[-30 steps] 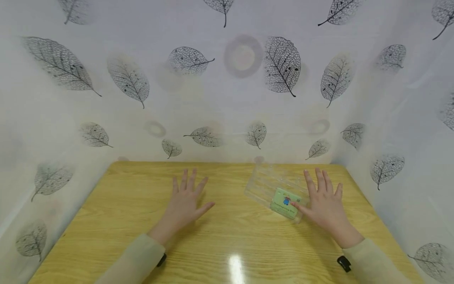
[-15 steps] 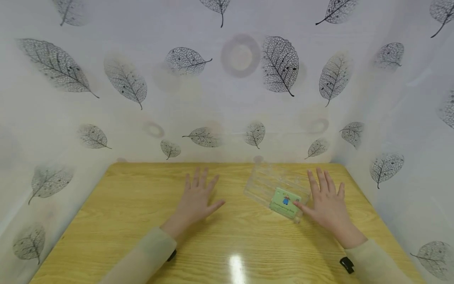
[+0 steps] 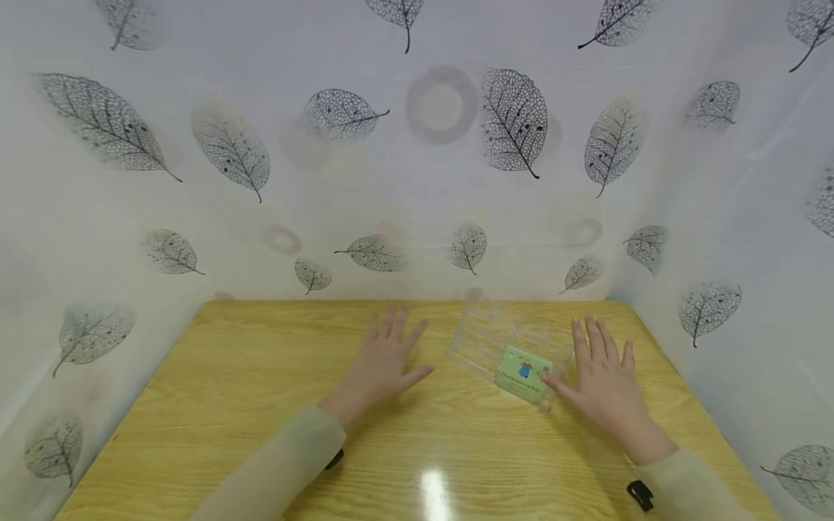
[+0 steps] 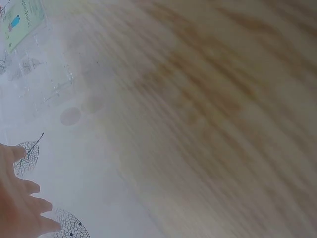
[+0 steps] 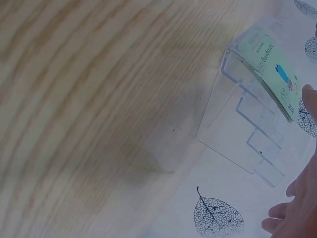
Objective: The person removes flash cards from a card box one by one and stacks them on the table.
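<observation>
A clear, stepped plastic card holder (image 3: 474,346) stands on the table, right of centre in the head view. In its front tier is a small stack of green cards (image 3: 521,375) printed "Thanksgiving Day", also visible in the right wrist view (image 5: 271,74). My left hand (image 3: 383,362), fingers spread, is to the left of the holder and apart from it. On the other side is my right hand (image 3: 604,387), its fingers straight and its thumb overlapping the right edge of the cards in the head view. Whether that thumb touches them, I cannot tell. Both hands hold nothing.
The wooden table (image 3: 260,362) reaches back to a pale, leaf-printed cloth (image 3: 417,181), which also hangs along the left and right sides. A black strap end (image 3: 641,496) sticks out by the right sleeve.
My left hand has moved to the right, toward the card holder, with its fingers still spread. My right hand has shifted slightly right. The holder and cards have stayed in place.
</observation>
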A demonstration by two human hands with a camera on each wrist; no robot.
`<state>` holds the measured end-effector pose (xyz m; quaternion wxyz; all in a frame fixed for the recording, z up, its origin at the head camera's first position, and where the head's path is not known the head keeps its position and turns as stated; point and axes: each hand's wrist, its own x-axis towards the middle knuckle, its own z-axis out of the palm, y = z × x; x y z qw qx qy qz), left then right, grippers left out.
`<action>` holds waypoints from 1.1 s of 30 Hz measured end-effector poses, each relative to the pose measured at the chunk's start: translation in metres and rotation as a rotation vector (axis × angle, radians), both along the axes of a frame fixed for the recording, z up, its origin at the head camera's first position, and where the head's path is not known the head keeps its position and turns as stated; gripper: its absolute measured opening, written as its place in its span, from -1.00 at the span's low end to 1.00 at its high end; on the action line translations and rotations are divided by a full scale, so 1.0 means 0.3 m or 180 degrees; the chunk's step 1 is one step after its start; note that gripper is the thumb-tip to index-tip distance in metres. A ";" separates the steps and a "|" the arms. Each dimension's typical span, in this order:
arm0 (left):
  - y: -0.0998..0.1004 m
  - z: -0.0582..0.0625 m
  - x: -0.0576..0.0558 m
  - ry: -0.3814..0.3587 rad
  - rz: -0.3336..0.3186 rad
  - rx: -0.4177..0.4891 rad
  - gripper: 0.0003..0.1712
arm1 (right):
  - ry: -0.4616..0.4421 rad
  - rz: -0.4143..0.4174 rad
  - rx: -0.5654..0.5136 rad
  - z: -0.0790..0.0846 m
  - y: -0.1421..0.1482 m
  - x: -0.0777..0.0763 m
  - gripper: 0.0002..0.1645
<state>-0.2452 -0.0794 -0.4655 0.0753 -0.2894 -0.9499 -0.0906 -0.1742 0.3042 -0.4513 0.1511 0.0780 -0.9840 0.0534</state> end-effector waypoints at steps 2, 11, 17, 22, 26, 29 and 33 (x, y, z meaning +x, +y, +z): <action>0.016 -0.004 -0.008 0.0016 -0.0042 0.0000 -0.02 | 0.0045 0.0030 -0.0013 -0.006 0.002 0.004 0.40; 0.081 -0.015 -0.058 0.0022 -0.0176 -0.0055 -0.05 | 0.0143 0.0103 -0.0018 -0.022 0.005 0.015 0.41; 0.119 -0.023 -0.078 -0.0039 -0.0256 -0.0095 -0.08 | 0.0122 0.0130 -0.0007 -0.036 0.007 0.020 0.41; 0.145 -0.023 -0.083 -0.0050 -0.0288 -0.0264 -0.07 | 0.0093 0.0143 -0.0024 -0.050 0.007 0.023 0.42; 0.162 -0.028 -0.087 0.0009 -0.0384 -0.0330 -0.05 | 0.0091 0.0159 -0.0056 -0.058 0.007 0.026 0.40; 0.173 -0.035 -0.089 0.0072 -0.0477 -0.0339 -0.04 | 0.0081 0.0164 -0.0037 -0.062 0.005 0.026 0.39; 0.188 -0.045 -0.092 0.0128 -0.0554 -0.0348 -0.04 | 0.0065 0.0182 -0.0025 -0.065 -0.002 0.024 0.40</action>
